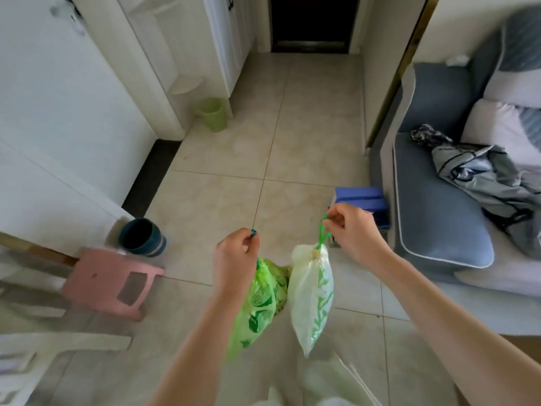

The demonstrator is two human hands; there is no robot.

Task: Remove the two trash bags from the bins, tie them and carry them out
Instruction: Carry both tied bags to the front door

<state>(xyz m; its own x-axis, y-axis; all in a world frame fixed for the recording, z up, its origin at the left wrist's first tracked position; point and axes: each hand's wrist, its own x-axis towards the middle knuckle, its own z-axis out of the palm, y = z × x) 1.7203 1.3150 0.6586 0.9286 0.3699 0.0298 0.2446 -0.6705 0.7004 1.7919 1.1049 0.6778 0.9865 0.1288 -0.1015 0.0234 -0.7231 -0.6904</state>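
Bags are out and tied: left hand (236, 249) grips the lime-printed green plastic bag (259, 306), right hand (349, 230) pinches the white green-patterned bag (311, 294) (both hanging clear of the floor); only carrying out remains.

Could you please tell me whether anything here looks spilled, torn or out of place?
Nothing spilled or torn. Both bags hang cinched: green bag from left hand, white bag from right hand.

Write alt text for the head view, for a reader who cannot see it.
A person carries two tied trash bags over a tiled floor: the left hand holds a green bag, the right hand a white bag. A green bin and a dark bin stand to the left.
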